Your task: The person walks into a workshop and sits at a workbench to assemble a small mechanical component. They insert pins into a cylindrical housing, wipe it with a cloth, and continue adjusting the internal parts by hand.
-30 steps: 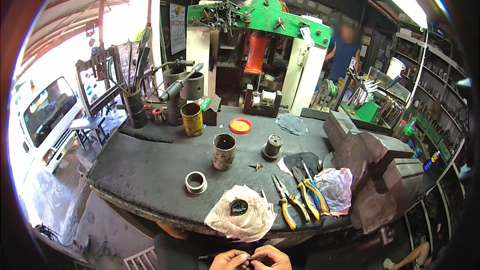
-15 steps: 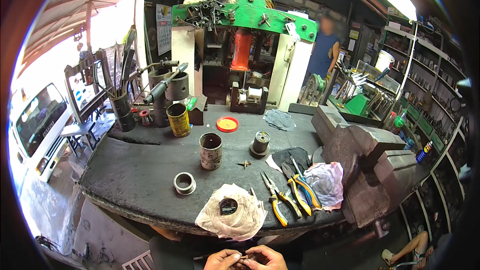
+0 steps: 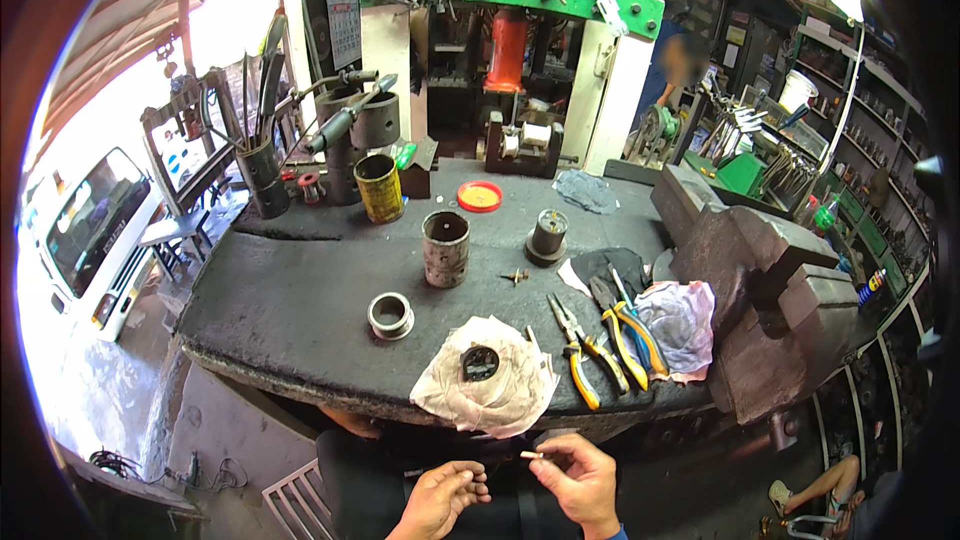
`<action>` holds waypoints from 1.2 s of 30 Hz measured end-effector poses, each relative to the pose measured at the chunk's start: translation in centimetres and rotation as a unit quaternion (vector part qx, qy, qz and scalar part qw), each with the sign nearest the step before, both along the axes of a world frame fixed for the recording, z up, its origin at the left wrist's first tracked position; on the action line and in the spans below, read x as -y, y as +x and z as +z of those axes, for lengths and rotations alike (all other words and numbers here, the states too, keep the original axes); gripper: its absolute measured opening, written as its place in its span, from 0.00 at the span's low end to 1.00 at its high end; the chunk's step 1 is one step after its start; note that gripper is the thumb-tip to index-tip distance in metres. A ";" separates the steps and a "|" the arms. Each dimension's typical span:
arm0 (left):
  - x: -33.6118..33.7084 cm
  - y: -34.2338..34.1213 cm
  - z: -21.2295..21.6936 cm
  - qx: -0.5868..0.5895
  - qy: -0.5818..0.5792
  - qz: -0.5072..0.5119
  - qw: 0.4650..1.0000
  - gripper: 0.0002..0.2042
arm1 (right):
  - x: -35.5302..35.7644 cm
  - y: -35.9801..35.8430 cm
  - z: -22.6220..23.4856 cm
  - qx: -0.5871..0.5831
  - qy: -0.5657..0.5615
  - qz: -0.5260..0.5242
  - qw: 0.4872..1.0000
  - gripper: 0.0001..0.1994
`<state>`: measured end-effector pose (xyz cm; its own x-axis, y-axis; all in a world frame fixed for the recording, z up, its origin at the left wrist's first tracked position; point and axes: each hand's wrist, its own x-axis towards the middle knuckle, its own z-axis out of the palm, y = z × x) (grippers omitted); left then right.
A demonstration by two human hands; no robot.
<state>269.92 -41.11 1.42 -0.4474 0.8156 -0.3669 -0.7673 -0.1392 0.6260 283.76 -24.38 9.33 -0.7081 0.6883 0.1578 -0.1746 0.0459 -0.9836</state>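
My right hand [image 3: 580,485] pinches a small, pale, pin-like metal piece [image 3: 532,455] between thumb and fingertips, in front of the bench edge. Beside it, apart, my left hand [image 3: 445,498] has its fingers curled in with the thumb against them; what they hold, if anything, is too small to make out. Just beyond both hands a cream cloth [image 3: 440,390] lies bunched on the bench, around a round dark part [image 3: 480,363]. Two yellow-and-black-handled pliers [image 3: 580,358] [image 3: 632,345] lie to its right. A metal ring [image 3: 390,317] rests to its left.
On the dark bench [image 3: 290,310] stand a rusty cylinder [image 3: 445,250], a yellow can [image 3: 378,190], a flanged metal part [image 3: 548,238] and a red lid [image 3: 479,196]. A big vise [image 3: 740,300] fills the right end. A green press [image 3: 590,15] and another person [image 3: 672,65] are behind.
My hands have come apart and moved up toward the bench edge; the small piece is now in the right hand alone. The view has shifted, and the person behind leans over.
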 end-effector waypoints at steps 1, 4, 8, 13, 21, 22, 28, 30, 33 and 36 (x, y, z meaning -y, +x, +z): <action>0.5 0.0 -0.7 0.010 -0.006 -0.009 1.000 0.12 | 0.0 0.1 0.0 -0.002 -0.001 -0.008 1.000 0.11; 1.2 -0.3 0.3 0.035 -0.034 -0.053 0.997 0.11 | -0.5 -0.6 1.3 0.019 0.039 -0.033 0.999 0.09; 0.1 -1.3 6.1 -0.299 -0.101 -0.042 0.948 0.11 | -1.3 -1.4 2.9 0.006 0.180 -0.076 0.981 0.10; -3.1 -5.9 15.0 -0.675 -0.128 0.046 0.726 0.23 | -1.3 -1.4 6.4 0.003 0.324 -0.089 0.942 0.11; -9.6 -13.2 16.5 -0.841 -0.057 -0.177 0.509 0.36 | -0.6 -1.6 7.2 -0.011 0.314 -0.089 0.945 0.10; -10.1 -13.4 16.9 -0.845 -0.058 -0.202 0.491 0.36 | -0.5 -1.4 7.1 -0.006 0.310 -0.094 0.946 0.10; -11.6 -15.2 17.5 -0.850 -0.019 -0.274 0.450 0.34 | -0.5 -0.4 5.8 0.014 0.265 -0.090 0.960 0.09; -11.3 -15.7 17.6 -0.848 -0.029 -0.282 0.448 0.33 | -0.3 -0.3 4.8 -0.001 0.218 -0.096 0.971 0.09; -11.0 -15.9 17.7 -0.841 -0.052 -0.285 0.457 0.32 | -0.3 -0.3 3.7 -0.021 0.140 -0.092 0.986 0.09; -11.4 -16.1 16.9 -0.834 -0.039 -0.258 0.487 0.31 | -0.4 -0.5 3.8 -0.035 0.150 -0.092 0.984 0.09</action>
<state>253.80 -29.74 18.36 0.0803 0.9899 0.1168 0.8959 -0.1230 0.4268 283.26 -24.03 13.11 -0.5561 0.7192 0.4165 -0.2023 0.3690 -0.9072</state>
